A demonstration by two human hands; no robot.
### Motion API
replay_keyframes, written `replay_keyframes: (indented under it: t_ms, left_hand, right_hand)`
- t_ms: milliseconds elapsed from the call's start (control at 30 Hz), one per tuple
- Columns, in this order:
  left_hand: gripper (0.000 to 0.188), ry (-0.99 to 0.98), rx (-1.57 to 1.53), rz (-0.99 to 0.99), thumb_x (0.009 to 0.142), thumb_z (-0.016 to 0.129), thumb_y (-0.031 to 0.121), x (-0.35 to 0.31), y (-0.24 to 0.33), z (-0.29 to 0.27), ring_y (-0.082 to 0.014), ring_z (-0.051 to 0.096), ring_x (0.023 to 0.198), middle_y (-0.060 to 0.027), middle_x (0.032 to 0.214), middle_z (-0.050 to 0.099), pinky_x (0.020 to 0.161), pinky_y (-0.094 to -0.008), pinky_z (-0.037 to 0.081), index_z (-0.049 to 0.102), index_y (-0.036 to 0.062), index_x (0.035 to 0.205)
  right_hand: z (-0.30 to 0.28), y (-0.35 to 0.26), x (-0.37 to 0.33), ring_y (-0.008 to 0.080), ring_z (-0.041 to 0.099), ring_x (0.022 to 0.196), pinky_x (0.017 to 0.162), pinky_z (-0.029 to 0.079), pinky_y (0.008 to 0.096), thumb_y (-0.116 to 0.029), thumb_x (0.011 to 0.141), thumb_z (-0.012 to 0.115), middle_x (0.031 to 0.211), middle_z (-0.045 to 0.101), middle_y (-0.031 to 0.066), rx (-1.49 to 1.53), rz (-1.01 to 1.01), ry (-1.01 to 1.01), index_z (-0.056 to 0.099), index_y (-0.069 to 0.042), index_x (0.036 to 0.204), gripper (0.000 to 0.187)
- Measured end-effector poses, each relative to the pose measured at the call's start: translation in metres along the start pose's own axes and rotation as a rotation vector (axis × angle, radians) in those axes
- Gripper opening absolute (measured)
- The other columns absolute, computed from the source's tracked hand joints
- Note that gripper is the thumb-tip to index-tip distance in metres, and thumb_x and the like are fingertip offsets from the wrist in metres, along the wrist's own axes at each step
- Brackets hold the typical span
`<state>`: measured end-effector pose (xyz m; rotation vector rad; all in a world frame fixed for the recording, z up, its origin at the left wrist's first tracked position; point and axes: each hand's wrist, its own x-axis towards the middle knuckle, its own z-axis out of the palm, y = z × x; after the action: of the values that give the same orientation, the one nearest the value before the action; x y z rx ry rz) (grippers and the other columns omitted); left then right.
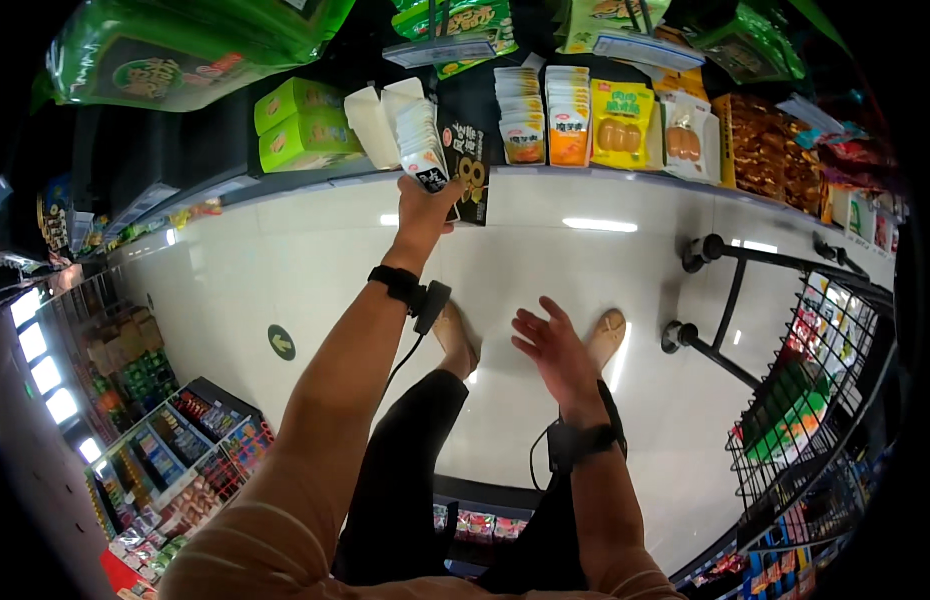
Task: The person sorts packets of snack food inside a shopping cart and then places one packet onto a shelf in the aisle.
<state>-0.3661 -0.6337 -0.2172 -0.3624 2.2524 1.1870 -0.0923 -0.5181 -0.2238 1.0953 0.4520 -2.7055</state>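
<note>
At the shelf's front edge my left hand [422, 212] is closed round the front end of a black snack display box [469, 185] with gold print. A tight row of white snack packets [419, 138] stands in that box, and my thumb lies by the foremost packet. Part of the box sticks out past the shelf edge over the floor; most of my fingers are hidden under it. Over the floor, away from the shelf, my right hand [560, 358] holds nothing, its fingers spread apart. An opened white carton [373, 128] sits just left of the packets.
Green boxes [303, 125], orange-and-white packets [569, 118] and a yellow sausage pack [622, 122] line the shelf. A wire shopping cart [790, 420] holding packaged goods stands at right. Another display rack [185, 460] is at lower left.
</note>
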Motion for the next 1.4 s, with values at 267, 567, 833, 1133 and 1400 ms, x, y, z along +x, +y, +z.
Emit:
replay_keyframes:
  t_ms: [267, 567, 833, 1133, 1400]
  left_hand:
    - [0.065, -0.007, 0.017, -0.012, 0.074, 0.076, 0.032, 0.042, 0.005, 0.024, -0.0218, 0.063, 0.091, -0.0180, 0.109, 0.056, 0.055, -0.0332, 0.058, 0.040, -0.0035, 0.116]
    - [0.067, -0.021, -0.023, 0.053, 0.073, 0.075, 0.030, 0.037, 0.014, 0.009, -0.0211, 0.065, 0.082, -0.0192, 0.102, 0.060, 0.052, -0.0299, 0.057, 0.040, -0.0089, 0.114]
    - [0.069, 0.081, 0.027, 0.060, 0.072, 0.075, 0.031, 0.069, 0.015, 0.036, -0.0228, 0.065, 0.078, -0.0201, 0.100, 0.060, 0.049, -0.0311, 0.056, 0.036, -0.0084, 0.113]
    - [0.071, 0.250, 0.197, 0.262, 0.070, 0.079, 0.031, 0.137, -0.007, 0.066, -0.0363, 0.064, 0.088, -0.0255, 0.097, 0.061, 0.079, -0.0405, 0.051, 0.036, -0.0096, 0.110]
    - [0.070, 0.326, 0.247, 0.401, 0.068, 0.081, 0.026, 0.144, -0.027, 0.097, -0.0399, 0.056, 0.101, -0.0259, 0.108, 0.052, 0.086, -0.0445, 0.047, 0.034, -0.0066, 0.109]
  right_hand:
    - [-0.017, 0.016, 0.013, 0.0302, 0.053, 0.120, 0.103, 0.041, 0.0447, -0.032, 0.098, 0.052, 0.129, 0.054, 0.0180, 0.029, 0.018, -0.093, 0.031, -0.007, 0.144, 0.056]
    - [-0.025, 0.018, 0.031, 0.0309, 0.056, 0.117, 0.100, 0.045, 0.0459, -0.028, 0.100, 0.049, 0.125, 0.056, 0.0192, 0.085, 0.005, -0.186, 0.032, -0.007, 0.143, 0.051]
    - [-0.026, 0.018, 0.040, 0.0317, 0.057, 0.116, 0.100, 0.045, 0.0463, -0.029, 0.097, 0.053, 0.125, 0.057, 0.0201, 0.099, 0.061, -0.155, 0.031, -0.007, 0.142, 0.055]
    - [-0.019, 0.012, 0.043, 0.0309, 0.057, 0.115, 0.099, 0.046, 0.0458, -0.029, 0.097, 0.053, 0.126, 0.056, 0.0207, 0.086, 0.070, -0.165, 0.031, -0.008, 0.143, 0.055]
    - [-0.015, 0.012, 0.042, 0.0302, 0.057, 0.115, 0.098, 0.046, 0.0450, -0.027, 0.098, 0.049, 0.127, 0.056, 0.0197, 0.096, 0.088, -0.159, 0.032, -0.009, 0.143, 0.051]
